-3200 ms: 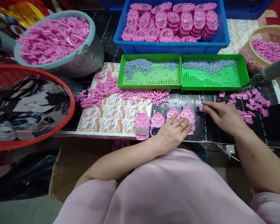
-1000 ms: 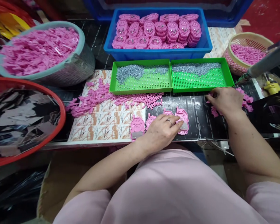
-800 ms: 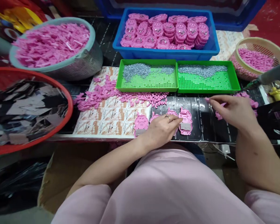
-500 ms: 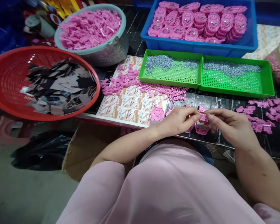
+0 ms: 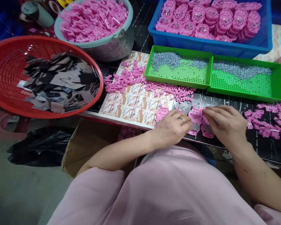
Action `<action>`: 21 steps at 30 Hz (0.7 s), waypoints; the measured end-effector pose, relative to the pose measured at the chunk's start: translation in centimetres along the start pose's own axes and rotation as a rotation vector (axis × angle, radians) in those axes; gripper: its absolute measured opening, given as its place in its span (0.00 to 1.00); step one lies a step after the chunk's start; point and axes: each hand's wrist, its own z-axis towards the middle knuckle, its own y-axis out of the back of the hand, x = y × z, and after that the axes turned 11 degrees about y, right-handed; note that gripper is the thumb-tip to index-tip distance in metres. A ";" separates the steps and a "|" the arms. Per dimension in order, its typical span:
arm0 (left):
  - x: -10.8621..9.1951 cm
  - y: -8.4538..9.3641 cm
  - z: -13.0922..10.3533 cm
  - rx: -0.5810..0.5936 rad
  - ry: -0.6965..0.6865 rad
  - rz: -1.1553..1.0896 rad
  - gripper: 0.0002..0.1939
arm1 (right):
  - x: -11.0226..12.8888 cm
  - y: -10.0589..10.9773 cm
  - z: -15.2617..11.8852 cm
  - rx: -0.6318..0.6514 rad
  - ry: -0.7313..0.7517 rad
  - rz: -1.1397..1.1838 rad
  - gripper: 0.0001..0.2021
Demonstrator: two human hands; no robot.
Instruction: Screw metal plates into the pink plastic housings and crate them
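Observation:
A row of pink plastic animal-face shells lies along the table's front edge, some with a grey plate in the lower half. My left hand (image 5: 172, 127), with a ring on one finger, is bent over the shells beside one pink shell (image 5: 195, 117); its fingers are curled together and the tips are partly hidden. Over the right-hand shell (image 5: 207, 130) is my right hand (image 5: 226, 123), thumb and forefinger pinched at that shell's upper edge. Whatever sits in the pinch is too small to make out. Another shell (image 5: 162, 113) shows left of my left hand.
Two green trays (image 5: 178, 82) of small screws stand behind the hands. Beyond them is a blue bin (image 5: 210, 47) of stacked pink shells. Loose pink parts (image 5: 269, 125) lie at right, pink pegs (image 5: 178, 93) behind. A red basket (image 5: 44, 114) and a grey-green basket (image 5: 107, 47) stand left.
My hands have moved apart: the left has drawn back leftward from the right-hand shell, uncovering the shell beside it. My right hand stays at the right-hand shell. The view has shifted slightly.

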 end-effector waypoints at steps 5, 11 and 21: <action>-0.3 -1.4 -0.9 0.029 -0.169 0.168 0.15 | -0.1 -1.4 0.2 0.062 0.098 -0.108 0.10; 0.2 -1.3 -0.8 0.083 -0.201 0.192 0.15 | -0.1 -1.2 0.8 0.192 0.134 -0.095 0.11; 0.4 -1.7 -0.9 0.076 -0.202 0.160 0.15 | -1.5 -0.2 4.2 0.496 0.292 -0.031 0.10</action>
